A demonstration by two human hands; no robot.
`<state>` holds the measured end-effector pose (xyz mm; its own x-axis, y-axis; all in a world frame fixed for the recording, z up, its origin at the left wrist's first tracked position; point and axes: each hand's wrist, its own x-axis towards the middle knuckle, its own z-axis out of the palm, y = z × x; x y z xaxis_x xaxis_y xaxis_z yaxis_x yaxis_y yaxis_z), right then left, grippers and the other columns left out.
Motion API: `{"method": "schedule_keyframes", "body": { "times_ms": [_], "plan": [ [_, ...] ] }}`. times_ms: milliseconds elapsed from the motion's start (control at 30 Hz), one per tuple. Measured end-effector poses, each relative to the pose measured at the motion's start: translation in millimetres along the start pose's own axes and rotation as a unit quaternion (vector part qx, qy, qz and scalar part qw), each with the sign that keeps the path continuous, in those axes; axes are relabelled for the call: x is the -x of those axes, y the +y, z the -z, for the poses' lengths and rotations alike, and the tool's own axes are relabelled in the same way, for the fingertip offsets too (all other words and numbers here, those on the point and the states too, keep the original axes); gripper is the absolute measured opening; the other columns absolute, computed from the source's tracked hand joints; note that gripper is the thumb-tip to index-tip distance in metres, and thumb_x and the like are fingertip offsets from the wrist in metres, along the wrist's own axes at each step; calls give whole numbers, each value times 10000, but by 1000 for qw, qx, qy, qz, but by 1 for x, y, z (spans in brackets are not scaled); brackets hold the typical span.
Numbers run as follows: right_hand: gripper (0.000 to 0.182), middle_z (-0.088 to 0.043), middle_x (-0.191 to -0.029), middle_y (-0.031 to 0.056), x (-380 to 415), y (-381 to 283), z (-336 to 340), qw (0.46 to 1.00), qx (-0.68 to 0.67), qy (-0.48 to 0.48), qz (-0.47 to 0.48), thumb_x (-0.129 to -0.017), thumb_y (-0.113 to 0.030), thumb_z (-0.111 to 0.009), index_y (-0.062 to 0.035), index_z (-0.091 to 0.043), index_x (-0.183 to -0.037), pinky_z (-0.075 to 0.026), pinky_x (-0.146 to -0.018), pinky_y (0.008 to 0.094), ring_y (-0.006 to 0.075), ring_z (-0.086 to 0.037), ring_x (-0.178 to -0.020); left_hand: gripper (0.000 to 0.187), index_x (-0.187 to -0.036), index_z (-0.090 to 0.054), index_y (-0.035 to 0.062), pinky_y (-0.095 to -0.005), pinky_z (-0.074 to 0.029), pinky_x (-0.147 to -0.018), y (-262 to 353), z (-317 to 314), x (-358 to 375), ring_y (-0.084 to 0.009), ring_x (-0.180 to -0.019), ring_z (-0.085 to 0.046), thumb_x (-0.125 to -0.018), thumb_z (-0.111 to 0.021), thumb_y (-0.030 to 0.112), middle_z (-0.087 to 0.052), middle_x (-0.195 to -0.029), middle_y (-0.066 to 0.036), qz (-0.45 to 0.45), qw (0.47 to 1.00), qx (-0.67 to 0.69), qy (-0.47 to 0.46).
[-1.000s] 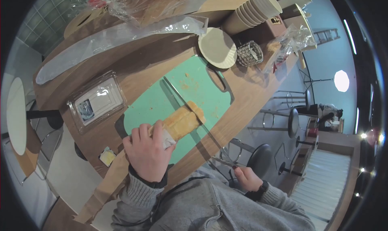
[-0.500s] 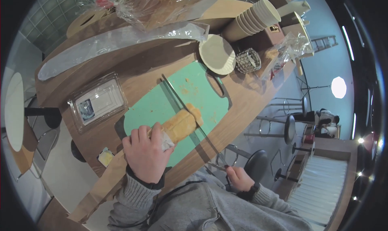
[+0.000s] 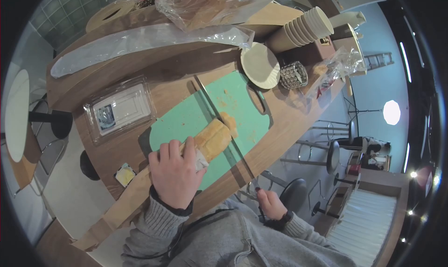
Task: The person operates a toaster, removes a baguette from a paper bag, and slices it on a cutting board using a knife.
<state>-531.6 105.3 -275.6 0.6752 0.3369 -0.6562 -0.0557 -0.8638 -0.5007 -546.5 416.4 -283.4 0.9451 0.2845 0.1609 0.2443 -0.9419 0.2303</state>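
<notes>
Pale blue wall point(image 3: 385, 45) at the far side, a glowing white octagonal lamp point(image 3: 391, 112) in front of it, black round-seated stools point(image 3: 333, 157) down the right, and across the middle of the head view runs a brown wooden desk point(image 3: 168, 87). On it lies a mint-green plastic cutting board point(image 3: 175, 120), crumbs scattered over its surface, and there's the golden-brown oblong loaf of bread point(image 3: 215, 138), resting right on the board! Left hand point(image 3: 177, 173): fingers curled over the near end of that loaf, clasping it, with a scrap of white paper point(image 3: 201, 159) showing beside them. Right hand point(image 3: 271, 205): fingers wrapped tight around the dark handle of a long, thin metal knife point(image 3: 242, 158), out past the desk's edge. And the blade slants across the board, between the loaf and a small golden end piece point(image 3: 228, 123); whether the cut goes fully through, I can't tell. Off to the left sits a clear rectangular plastic container point(image 3: 123, 107); beyond the board, a round white paper plate point(image 3: 260, 66) beside a bumpy clear glass point(image 3: 293, 75), with a leaning stack of off-white paper cups point(image 3: 303, 30) behind.
</notes>
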Motion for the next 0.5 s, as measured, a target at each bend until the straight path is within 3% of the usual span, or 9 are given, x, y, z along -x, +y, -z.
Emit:
{"method": "schedule_keyframes", "body": {
  "times_ms": [200, 500],
  "plan": [
    [559, -375, -543, -19, 31, 24, 6, 1000, 16, 0, -24, -1007, -499, -278, -119, -395, -614, -261, -493, 333, 131, -314, -503, 646, -1005, -596, 189, -349, -403, -665, -1, 3, -1, -192, -777, -513, -511, -878, 496, -528, -841, -19, 28, 999, 19, -5],
    [640, -408, -514, 1, -8, -8, -9, 1000, 3, 6, -7, -993, -557, -224, -109, -404, -571, -302, -531, 343, 150, -379, -501, 669, -1036, -614, 118, -347, -429, -677, 1, 2, -1, -197, -796, -537, -541, -864, 492, -549, -839, -37, -7, 1000, -10, 2]
  ]
}}
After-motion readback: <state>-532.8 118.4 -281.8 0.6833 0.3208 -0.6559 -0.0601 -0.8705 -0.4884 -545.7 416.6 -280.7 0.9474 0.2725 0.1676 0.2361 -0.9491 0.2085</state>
